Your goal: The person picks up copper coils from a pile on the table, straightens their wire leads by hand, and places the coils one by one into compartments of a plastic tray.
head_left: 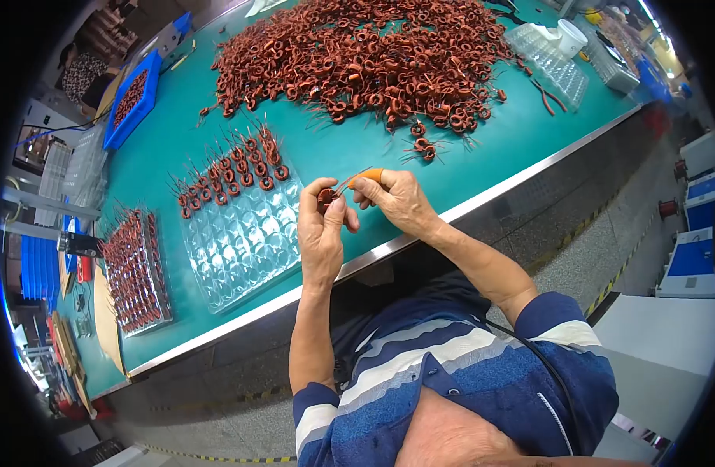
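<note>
My left hand [322,233] is closed around a small copper-wound ring coil [325,196], pinched between thumb and fingers. Reddish wire leads [348,182] run from the coil toward my right hand [403,204]. That hand's thumb and index finger pinch the leads, and an orange finger cot [368,179] covers the index fingertip. Left of my hands lies a clear plastic tray [245,261] with round pockets. Coils with upright leads [233,173] fill its far rows, while the nearer pockets hold none.
A large heap of coils [365,66] covers the back of the green table [326,148]. A filled tray [136,272] stands at the left, a blue bin [134,101] behind it. Red-handled pliers [548,97], another clear tray [546,58] and a white cup [571,37] are at the right.
</note>
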Action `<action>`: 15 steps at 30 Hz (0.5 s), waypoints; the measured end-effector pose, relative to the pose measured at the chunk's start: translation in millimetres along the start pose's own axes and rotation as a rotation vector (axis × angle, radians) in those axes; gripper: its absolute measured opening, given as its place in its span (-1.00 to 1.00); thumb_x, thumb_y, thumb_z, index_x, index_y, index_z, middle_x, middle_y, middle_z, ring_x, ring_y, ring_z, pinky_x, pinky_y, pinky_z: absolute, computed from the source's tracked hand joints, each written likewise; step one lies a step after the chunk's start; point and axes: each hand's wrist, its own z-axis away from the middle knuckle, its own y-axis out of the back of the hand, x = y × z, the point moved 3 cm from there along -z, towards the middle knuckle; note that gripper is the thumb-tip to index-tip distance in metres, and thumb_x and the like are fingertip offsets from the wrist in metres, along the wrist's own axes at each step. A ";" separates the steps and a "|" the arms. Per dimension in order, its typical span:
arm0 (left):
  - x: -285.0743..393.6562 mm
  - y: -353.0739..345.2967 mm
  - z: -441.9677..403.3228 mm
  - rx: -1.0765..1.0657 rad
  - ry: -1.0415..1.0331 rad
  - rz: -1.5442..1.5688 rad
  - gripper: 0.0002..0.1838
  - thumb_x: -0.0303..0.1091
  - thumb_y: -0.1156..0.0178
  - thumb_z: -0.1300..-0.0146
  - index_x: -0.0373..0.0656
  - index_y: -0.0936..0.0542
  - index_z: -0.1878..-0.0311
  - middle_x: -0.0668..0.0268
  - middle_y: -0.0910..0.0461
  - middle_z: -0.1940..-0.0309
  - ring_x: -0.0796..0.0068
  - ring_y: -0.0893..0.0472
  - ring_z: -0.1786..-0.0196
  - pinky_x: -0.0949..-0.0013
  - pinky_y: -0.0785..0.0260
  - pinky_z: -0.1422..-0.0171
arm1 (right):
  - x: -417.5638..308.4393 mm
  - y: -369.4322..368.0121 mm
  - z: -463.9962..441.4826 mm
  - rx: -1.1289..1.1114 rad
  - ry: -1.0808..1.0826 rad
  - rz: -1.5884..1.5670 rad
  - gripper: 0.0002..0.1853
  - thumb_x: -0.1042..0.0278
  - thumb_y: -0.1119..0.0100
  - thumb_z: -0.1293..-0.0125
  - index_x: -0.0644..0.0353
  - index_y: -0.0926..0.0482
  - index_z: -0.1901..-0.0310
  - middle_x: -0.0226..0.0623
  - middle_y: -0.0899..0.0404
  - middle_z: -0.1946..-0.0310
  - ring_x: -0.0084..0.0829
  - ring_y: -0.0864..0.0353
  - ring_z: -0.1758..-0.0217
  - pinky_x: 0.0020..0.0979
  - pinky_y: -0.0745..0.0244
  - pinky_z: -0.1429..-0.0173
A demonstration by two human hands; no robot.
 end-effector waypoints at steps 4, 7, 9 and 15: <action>1.5 5.3 -1.0 0.045 -0.006 -0.081 -0.74 -0.41 0.00 -0.49 -0.28 -0.34 -0.15 0.33 -0.43 0.35 0.60 -0.48 0.41 0.51 -0.35 0.30 | -16.9 -2.1 3.8 0.025 -0.009 -0.082 -0.70 0.24 -0.14 -0.45 0.36 -0.68 0.21 -0.33 -0.64 0.51 -0.58 -0.59 0.47 -0.51 -0.52 0.34; 9.4 5.5 4.9 0.061 -0.052 -0.138 -0.76 -0.47 0.00 -0.46 -0.29 -0.35 -0.12 0.32 -0.42 0.37 0.58 -0.49 0.41 0.51 -0.34 0.29 | -48.1 11.3 5.1 -0.034 -0.118 -0.195 -0.68 0.21 -0.16 -0.43 0.35 -0.68 0.28 -0.38 -0.59 0.56 -0.64 -0.51 0.53 -0.56 -0.45 0.42; 10.1 3.8 8.5 0.053 -0.053 -0.138 -0.76 -0.44 -0.01 -0.45 -0.29 -0.36 -0.12 0.33 -0.40 0.36 0.57 -0.50 0.42 0.50 -0.34 0.30 | -43.5 15.7 4.1 -0.059 -0.142 -0.172 -0.66 0.18 -0.16 -0.43 0.35 -0.68 0.30 -0.39 -0.58 0.58 -0.64 -0.50 0.54 -0.57 -0.44 0.42; -2.3 14.1 7.1 -0.005 0.064 0.167 -0.74 -0.29 -0.03 -0.49 -0.28 -0.42 -0.07 0.41 -0.34 0.49 0.61 -0.45 0.51 0.50 -0.31 0.43 | -31.0 13.1 -0.9 -0.078 -0.012 -0.097 -0.65 0.15 -0.20 -0.42 0.34 -0.59 0.04 -0.44 -0.50 0.56 -0.64 -0.43 0.54 -0.55 -0.38 0.45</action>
